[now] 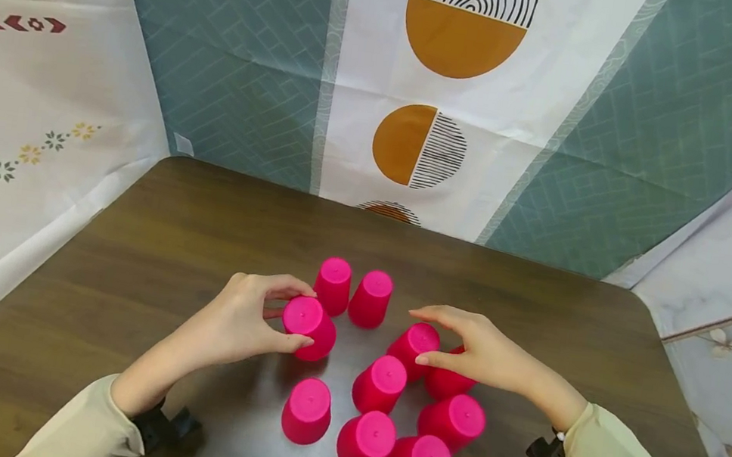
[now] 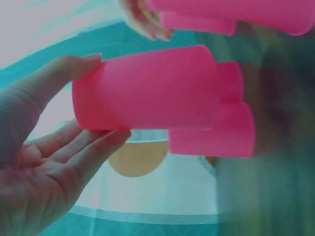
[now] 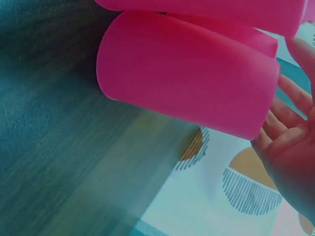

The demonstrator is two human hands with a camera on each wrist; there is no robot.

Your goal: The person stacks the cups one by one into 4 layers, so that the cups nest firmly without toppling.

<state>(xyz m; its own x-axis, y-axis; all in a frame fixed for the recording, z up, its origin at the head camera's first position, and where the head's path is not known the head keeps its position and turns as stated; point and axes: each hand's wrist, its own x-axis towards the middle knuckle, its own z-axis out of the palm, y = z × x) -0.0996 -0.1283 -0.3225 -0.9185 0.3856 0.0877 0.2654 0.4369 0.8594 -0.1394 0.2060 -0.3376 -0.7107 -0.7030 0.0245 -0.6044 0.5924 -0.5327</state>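
In the head view my left hand (image 1: 245, 320) grips an upside-down pink cup (image 1: 312, 332) by its upper sides, thumb on the near side and fingers on the far side. The left wrist view shows this held cup (image 2: 147, 91) overlapping two others behind it. My right hand (image 1: 481, 349) is over the right-hand group, its thumb and forefinger spread around the top of another pink cup (image 1: 413, 349). One more cup (image 1: 450, 380) sits partly hidden below the right palm. In the right wrist view, the right fingers (image 3: 285, 115) lie beside the base of a large pink cup (image 3: 187, 73).
Two upside-down cups stand farther back, one (image 1: 332, 289) beside the other (image 1: 369, 301). Nearer me is a lone cup (image 1: 306, 412), with several more cups (image 1: 366, 442) clustered to its right. The brown wooden table (image 1: 131, 245) meets a patterned cloth backdrop (image 1: 254, 77).
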